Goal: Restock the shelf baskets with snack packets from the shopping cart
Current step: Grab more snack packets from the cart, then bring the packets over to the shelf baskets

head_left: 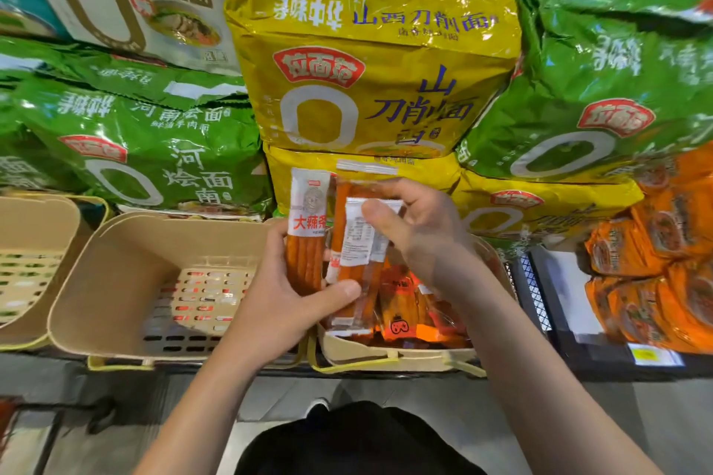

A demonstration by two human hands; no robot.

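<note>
Orange snack pkts upright above basket.

both hands raised, left hand and right hand fingers curled, gripping.

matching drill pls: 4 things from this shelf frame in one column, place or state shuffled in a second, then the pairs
Things
1. left hand
2. right hand
3. middle basket
4. yellow noodle bags

Place or state
A. stacked behind the hands
B. holds no packets, slotted floor showing
C. grips the lower ends of the orange snack packets
D. fingers curled round the packets near their tops

Pairs: 1-C, 2-D, 3-B, 4-A
</note>
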